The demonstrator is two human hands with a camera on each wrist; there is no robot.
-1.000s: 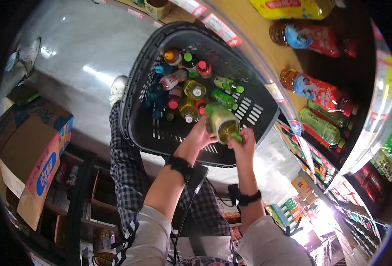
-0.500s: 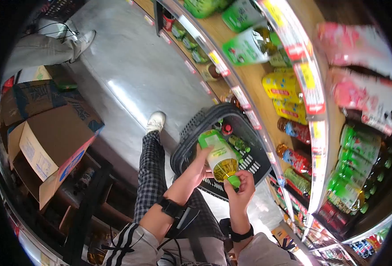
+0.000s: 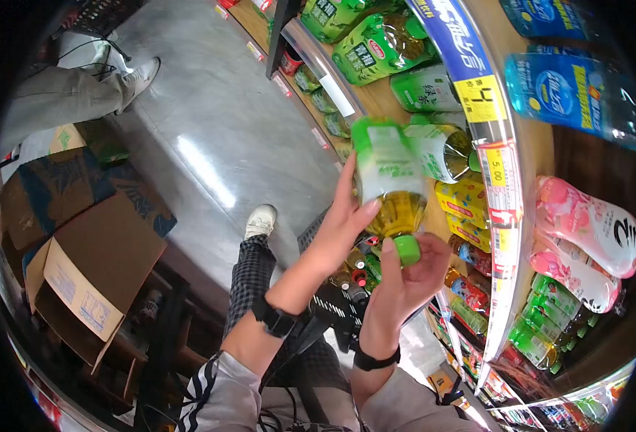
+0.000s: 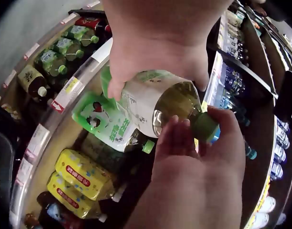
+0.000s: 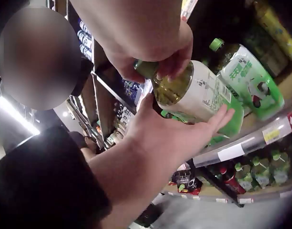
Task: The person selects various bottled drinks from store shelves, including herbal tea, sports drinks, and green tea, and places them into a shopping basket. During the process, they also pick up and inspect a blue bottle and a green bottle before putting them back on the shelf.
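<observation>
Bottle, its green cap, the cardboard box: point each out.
bottle (image 3: 386, 162), head view, on its label.
green cap (image 3: 406, 250), head view, on its side.
cardboard box (image 3: 109, 245), head view, on its brown flap.

Green-capped bottle (image 4: 160, 102) between both hands (image 4: 158, 52) (image 4: 203, 152)

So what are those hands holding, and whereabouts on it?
A clear plastic bottle of yellow drink with a green label: the left hand grips its labelled body, the right hand pinches its green cap.

light: bright, glare streak on floor (image 3: 203, 169) | edges: fisheye-warped, dark vignette | wrist views: soft
</observation>
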